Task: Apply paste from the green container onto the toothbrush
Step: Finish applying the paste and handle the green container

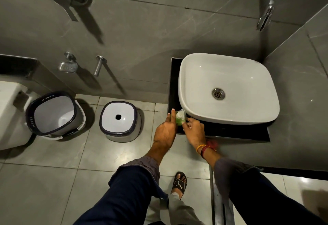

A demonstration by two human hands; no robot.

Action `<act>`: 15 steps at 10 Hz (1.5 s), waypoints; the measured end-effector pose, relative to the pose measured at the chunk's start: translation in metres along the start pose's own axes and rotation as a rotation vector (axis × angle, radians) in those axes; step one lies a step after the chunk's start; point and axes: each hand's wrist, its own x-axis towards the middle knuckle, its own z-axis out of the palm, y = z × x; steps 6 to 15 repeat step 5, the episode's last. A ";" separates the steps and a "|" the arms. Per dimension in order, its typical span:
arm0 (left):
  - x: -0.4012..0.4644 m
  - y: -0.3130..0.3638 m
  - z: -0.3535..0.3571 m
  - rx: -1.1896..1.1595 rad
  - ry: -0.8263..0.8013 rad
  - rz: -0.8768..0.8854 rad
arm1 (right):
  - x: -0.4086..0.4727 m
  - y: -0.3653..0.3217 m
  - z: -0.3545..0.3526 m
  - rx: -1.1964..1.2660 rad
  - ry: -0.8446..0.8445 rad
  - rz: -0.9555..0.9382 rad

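Note:
A small green container (180, 120) with a clear flip lid standing open is at the front left corner of the black counter (230, 130). My left hand (166, 132) wraps it from the left, forefinger stretched up beside the lid. My right hand (194, 130) meets it from the right, fingertips at the container's base. No toothbrush can be made out; whatever my right hand's fingers hold is hidden.
A white basin (230, 68) sits on the counter just right of my hands, under a wall tap (265, 12). On the tiled floor to the left stand a white bucket (53, 114) and an upturned stool (120, 121). My sandalled foot (179, 183) is below.

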 end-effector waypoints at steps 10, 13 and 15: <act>0.021 -0.017 -0.018 -0.009 0.024 0.004 | 0.010 -0.009 0.008 0.066 0.020 -0.026; 0.021 -0.017 -0.018 -0.009 0.024 0.004 | 0.010 -0.009 0.008 0.066 0.020 -0.026; 0.021 -0.017 -0.018 -0.009 0.024 0.004 | 0.010 -0.009 0.008 0.066 0.020 -0.026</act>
